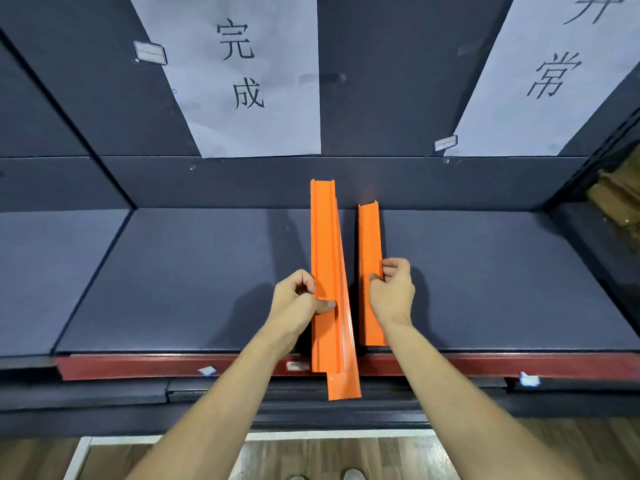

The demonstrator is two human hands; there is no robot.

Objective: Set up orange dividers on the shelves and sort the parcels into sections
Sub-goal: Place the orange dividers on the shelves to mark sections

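Nearest us, our left hand (299, 296) pinches a stack of what looks like 2 orange dividers (327, 271), their near ends overhanging the red shelf edge (138, 367). Just beside it, our right hand (393, 292) grips 1 single divider (370, 237) lying flat on the dark shelf (173, 271). We should slide this one straight back until it meets the rear wall, square between the 2 paper signs (242, 81). No parcels show yet.

Dark grey shelf (173, 271) under fingers, red front rail (138, 367) nearer; two white paper signs (249, 81) on back wall beyond; wood floor (329, 459) below.
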